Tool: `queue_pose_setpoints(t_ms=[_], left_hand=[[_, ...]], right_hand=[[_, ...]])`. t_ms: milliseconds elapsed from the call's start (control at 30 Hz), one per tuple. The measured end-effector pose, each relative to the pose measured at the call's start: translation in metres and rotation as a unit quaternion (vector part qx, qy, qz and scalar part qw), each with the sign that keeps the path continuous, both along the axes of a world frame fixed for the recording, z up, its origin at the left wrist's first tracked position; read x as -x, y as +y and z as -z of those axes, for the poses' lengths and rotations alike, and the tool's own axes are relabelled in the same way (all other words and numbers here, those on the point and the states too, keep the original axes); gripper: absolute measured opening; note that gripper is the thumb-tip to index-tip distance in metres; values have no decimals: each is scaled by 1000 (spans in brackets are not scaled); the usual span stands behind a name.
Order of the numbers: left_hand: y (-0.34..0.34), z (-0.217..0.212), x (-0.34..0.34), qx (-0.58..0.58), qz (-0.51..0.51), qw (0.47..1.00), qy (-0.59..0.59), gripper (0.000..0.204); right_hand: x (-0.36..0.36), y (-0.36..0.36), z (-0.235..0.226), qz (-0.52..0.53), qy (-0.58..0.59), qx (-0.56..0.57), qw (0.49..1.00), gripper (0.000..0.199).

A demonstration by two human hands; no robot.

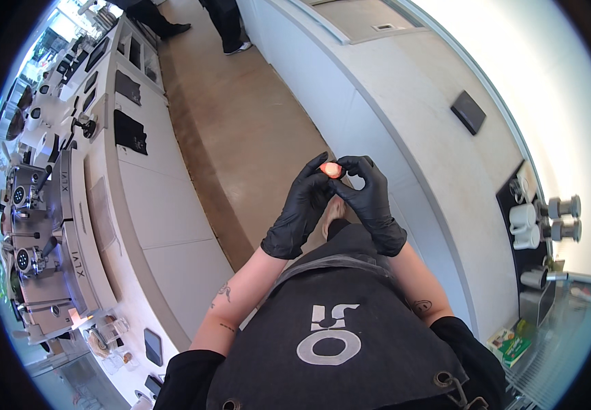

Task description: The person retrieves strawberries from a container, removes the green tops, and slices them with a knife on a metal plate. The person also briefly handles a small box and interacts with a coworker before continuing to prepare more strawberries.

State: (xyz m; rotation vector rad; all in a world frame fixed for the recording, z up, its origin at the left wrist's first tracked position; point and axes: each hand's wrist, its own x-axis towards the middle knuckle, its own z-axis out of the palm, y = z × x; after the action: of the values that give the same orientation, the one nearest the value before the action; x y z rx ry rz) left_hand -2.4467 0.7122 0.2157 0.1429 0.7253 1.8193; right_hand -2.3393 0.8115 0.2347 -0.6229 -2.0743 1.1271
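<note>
Both of my hands wear black gloves and meet in front of my dark apron, over the floor. Between their fingertips is a small rounded piece (333,169), pale cream on top with an orange-red edge. Its kind is too small to make out. My left hand (303,208) closes its fingers on the left side of it. From the right, my right hand (372,201) pinches it, thumb and forefinger bent in a loop. Part of the piece is hidden behind the black fingertips.
A counter on the left carries an espresso machine (70,225), a phone (152,346) and glassware (109,335). Dark cloths (130,132) hang on its front. The right counter (405,102) holds a dark flat square (468,113) and white mugs (524,225). Two people's legs (225,24) are at the aisle's far end.
</note>
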Motion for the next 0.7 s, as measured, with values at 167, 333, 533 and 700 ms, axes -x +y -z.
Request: queue_pose_setpoints(t_ms=[167,333,533,700], left_hand=[[47,10,92,30,-31,999,16,50],[114,6,201,42,-60,997,40,55],[184,-15,338,36,-101,993,40,61],[178,49,469,107,-162,977,91,53]], right_hand=[[98,56,10,-42,18,15,999,26],[214,131,13,-94,38,55,993,26],[361,233,-13,-123,21,77,989,25],[501,328,-11,-92,37,60,993,25]])
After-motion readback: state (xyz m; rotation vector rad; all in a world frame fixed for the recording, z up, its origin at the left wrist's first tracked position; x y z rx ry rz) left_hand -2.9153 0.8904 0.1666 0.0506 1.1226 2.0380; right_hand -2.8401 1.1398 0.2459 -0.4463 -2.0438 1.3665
